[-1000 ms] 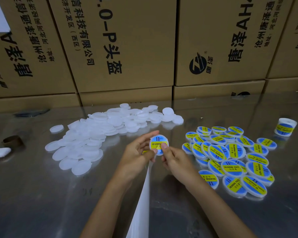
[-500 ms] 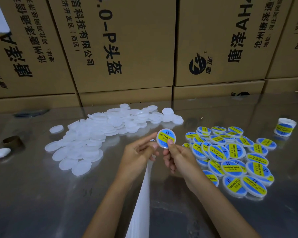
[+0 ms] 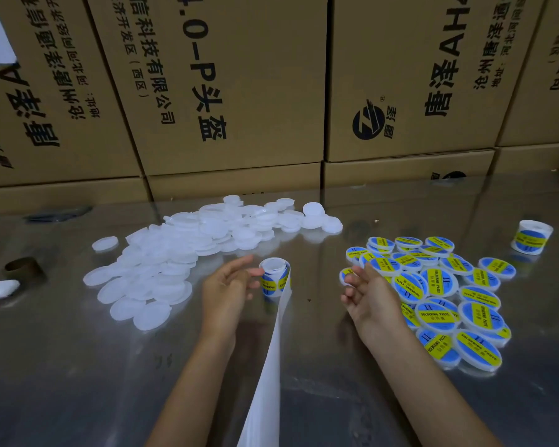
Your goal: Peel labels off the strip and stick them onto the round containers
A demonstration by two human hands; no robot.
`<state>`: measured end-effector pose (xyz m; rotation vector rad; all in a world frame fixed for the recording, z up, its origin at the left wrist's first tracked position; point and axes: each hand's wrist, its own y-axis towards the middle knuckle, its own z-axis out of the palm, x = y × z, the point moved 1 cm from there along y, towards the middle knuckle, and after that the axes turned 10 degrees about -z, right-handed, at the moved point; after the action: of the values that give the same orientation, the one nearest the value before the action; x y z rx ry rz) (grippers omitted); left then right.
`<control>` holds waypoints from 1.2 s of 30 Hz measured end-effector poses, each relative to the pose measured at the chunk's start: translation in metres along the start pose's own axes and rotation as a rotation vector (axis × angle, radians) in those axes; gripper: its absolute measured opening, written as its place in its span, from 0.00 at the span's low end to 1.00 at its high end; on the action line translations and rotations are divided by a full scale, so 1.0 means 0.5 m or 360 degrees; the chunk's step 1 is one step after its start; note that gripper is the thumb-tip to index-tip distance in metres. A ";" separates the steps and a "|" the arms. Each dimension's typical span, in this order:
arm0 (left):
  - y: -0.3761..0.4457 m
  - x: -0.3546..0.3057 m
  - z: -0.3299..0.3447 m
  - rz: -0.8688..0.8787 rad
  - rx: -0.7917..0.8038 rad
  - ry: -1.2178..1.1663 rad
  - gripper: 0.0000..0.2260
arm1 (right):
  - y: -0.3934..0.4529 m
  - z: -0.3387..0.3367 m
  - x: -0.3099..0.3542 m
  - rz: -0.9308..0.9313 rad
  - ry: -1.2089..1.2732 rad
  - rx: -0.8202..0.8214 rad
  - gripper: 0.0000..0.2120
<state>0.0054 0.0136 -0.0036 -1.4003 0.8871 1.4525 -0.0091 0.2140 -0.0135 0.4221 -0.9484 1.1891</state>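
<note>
Pretty much the whole back is a wall of stacked brown cardboard cartons (image 3: 246,91) with big black Chinese lettering and a round black logo, pushed right up against the far edge of a shiny grey metal tabletop (image 3: 62,366). Soft light overhead, so the cartons reflect dimly in the metal.

Printed cardboard boxes (image 3: 239,91) behind table (image 3: 62,382)

Two bare forearms enter from the bottom edge. No sleeves reach the wrists. Left hand (image 3: 228,287) and right hand (image 3: 370,296) carry no gloves, rings, watch or bands. Fingernails short and plain.
</note>
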 end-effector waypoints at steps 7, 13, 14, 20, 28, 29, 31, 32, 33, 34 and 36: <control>0.032 0.033 -0.010 -0.0014 -0.0129 0.0059 0.10 | -0.013 0.009 -0.012 -0.0105 -0.0317 0.0169 0.08; 0.072 0.058 -0.024 -0.0055 -0.0387 0.0301 0.12 | -0.024 0.021 -0.047 -0.0461 -0.0778 0.0350 0.06; 0.084 0.055 -0.024 -0.0036 -0.0393 0.0345 0.15 | -0.021 0.023 -0.052 -0.0530 -0.0842 0.0373 0.05; 0.200 0.005 -0.005 0.0431 -0.0424 0.1117 0.11 | 0.008 0.032 -0.081 -0.0759 -0.1163 0.0467 0.07; 0.363 0.005 0.015 0.0537 0.0019 0.2082 0.22 | 0.043 0.031 -0.099 -0.0798 -0.1221 0.0485 0.06; 0.368 0.011 0.013 0.0568 0.0012 0.2074 0.21 | 0.045 0.031 -0.100 -0.0798 -0.1219 0.0492 0.07; 0.374 0.020 0.006 0.0653 -0.0081 0.1974 0.19 | 0.048 0.031 -0.102 -0.0797 -0.1209 0.0505 0.06; 0.374 0.023 0.003 0.0692 -0.0139 0.1922 0.17 | 0.049 0.031 -0.102 -0.0798 -0.1209 0.0512 0.06; 0.372 0.025 0.001 0.0724 -0.0189 0.1888 0.16 | 0.049 0.031 -0.102 -0.0802 -0.1214 0.0520 0.06; 0.368 0.026 -0.001 0.0757 -0.0231 0.1853 0.14 | 0.049 0.031 -0.101 -0.0809 -0.1222 0.0527 0.07; 0.354 0.023 -0.001 0.0826 -0.0314 0.1711 0.12 | 0.049 0.031 -0.101 -0.0822 -0.1239 0.0536 0.09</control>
<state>-0.1600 -0.0442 -0.0311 -2.2630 1.9151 1.0741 -0.0412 0.1817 -0.0500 1.3800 -1.1883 0.6916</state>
